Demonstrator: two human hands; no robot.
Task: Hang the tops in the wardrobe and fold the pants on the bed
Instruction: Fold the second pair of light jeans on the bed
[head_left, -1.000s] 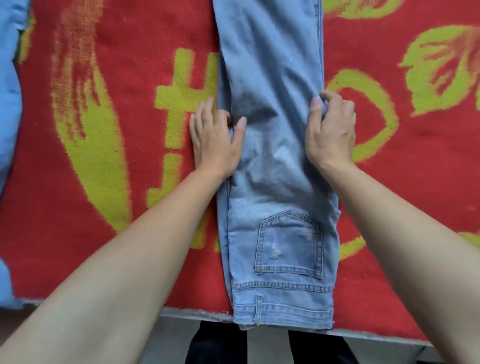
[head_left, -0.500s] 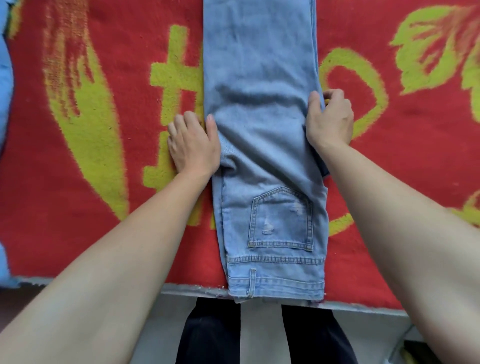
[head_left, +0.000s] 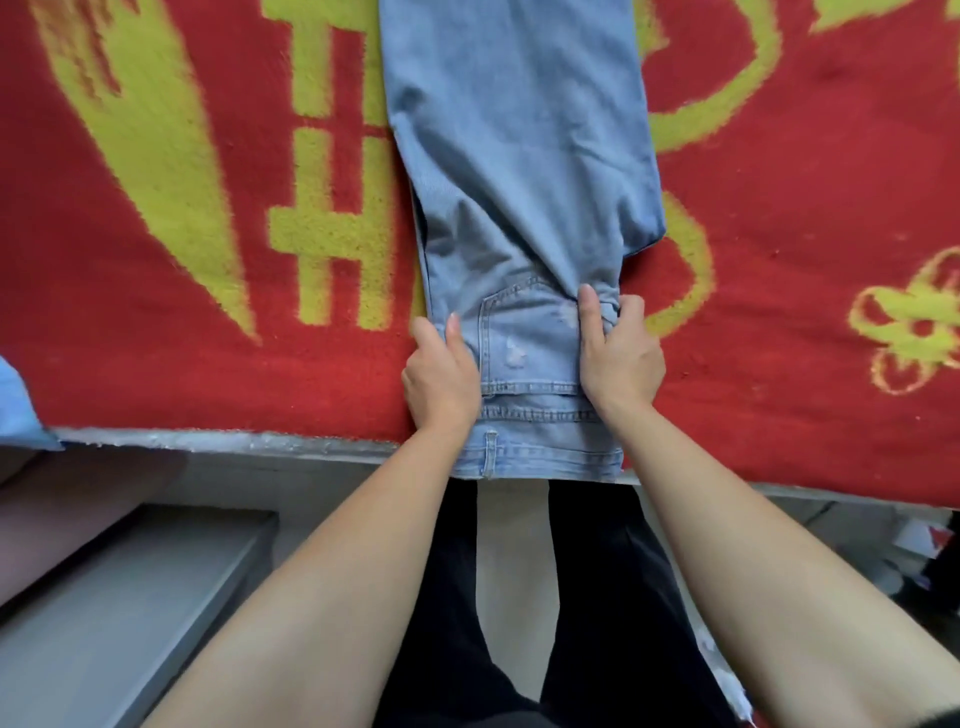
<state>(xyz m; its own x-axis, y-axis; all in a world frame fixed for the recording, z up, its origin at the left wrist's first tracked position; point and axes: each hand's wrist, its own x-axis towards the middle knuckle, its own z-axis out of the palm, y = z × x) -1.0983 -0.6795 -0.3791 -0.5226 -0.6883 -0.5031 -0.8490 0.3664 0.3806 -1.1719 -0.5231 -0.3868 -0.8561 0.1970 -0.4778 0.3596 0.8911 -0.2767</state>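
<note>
Both your hands have slid down the jeans (head_left: 519, 130) from the thigh to the back pocket (head_left: 524, 338). Your left hand (head_left: 441, 374) pinches the denim edge just left of the pocket, thumb on top. Your right hand (head_left: 621, 358), just right of it, clamps a bunched fold. The jeans lie lengthwise on the red blanket (head_left: 208, 364), with the waistband (head_left: 540, 457) nearer you than the pocket. You look set to lift this end and fold it over the legs.
</note>
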